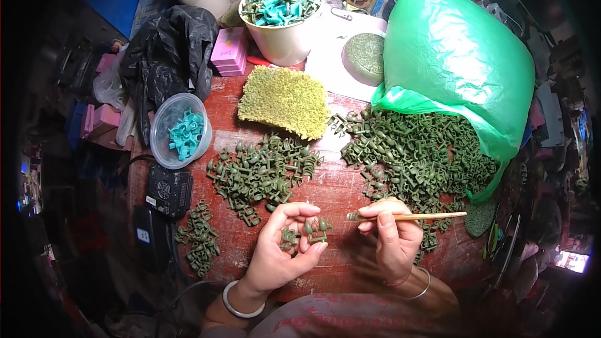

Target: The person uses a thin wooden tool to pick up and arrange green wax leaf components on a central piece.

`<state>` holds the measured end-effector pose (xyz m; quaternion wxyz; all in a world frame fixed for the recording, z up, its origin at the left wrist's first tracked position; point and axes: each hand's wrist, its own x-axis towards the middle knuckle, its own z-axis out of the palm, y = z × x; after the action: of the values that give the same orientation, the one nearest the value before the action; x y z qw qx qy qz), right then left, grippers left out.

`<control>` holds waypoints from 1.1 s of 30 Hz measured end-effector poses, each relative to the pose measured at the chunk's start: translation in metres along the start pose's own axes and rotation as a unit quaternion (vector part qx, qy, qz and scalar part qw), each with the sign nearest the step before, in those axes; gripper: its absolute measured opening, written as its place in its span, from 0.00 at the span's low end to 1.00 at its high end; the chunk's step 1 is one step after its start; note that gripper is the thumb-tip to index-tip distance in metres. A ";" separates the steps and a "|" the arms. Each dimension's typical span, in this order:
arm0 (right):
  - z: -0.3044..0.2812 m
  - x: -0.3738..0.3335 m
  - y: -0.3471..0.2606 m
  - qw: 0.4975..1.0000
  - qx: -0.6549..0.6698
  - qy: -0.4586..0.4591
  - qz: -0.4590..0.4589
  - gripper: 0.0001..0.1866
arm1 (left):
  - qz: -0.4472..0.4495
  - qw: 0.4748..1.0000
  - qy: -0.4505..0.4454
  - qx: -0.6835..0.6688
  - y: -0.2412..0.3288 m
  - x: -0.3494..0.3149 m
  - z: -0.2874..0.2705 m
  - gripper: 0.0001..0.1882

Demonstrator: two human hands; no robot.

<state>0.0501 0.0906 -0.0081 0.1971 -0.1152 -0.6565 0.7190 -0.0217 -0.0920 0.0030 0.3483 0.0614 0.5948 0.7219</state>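
My left hand [275,260] is held palm up above the table, fingers curled around a few small dark green moulded parts. One of them, a green part with rounded heads and thin loops [318,233], stands between thumb and fingertips. My right hand [399,247] grips a slim wooden-handled tool [441,216] like a pen. Its short, flat tip points left toward the held part without touching it; whether the tip is bristle or blade I cannot tell. Just beyond my left hand lies a pile of similar green parts [260,172]. A larger green pile [426,150] spreads beyond my right hand.
A smaller heap of green parts [199,241] lies left. Farther back are a yellow sponge-like block [282,101], a clear tub [159,150] of turquoise pieces, a filled white bucket [285,44], pink blocks [230,50] and a big green plastic bag [457,56]. A black device [169,189] sits left.
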 end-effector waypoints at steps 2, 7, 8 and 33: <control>-0.001 0.001 -0.001 1.000 0.000 -0.002 -0.001 0.09 | -0.009 1.000 -0.005 -0.015 0.001 0.000 0.001 0.27; 0.000 0.001 -0.002 0.999 -0.028 -0.026 0.007 0.09 | -0.021 1.000 -0.012 -0.008 0.004 0.000 0.000 0.26; 0.000 0.001 -0.001 0.999 -0.028 -0.026 0.008 0.09 | -0.024 1.000 -0.014 -0.002 0.004 0.000 0.000 0.25; 0.006 0.003 -0.003 0.998 0.017 0.010 0.055 0.11 | -0.032 0.977 -0.064 -0.201 -0.003 -0.001 -0.013 0.23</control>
<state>0.0447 0.0867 -0.0042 0.1662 -0.1548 -0.6349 0.7384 -0.0262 -0.1035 -0.0029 0.4137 0.0166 0.4156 0.8098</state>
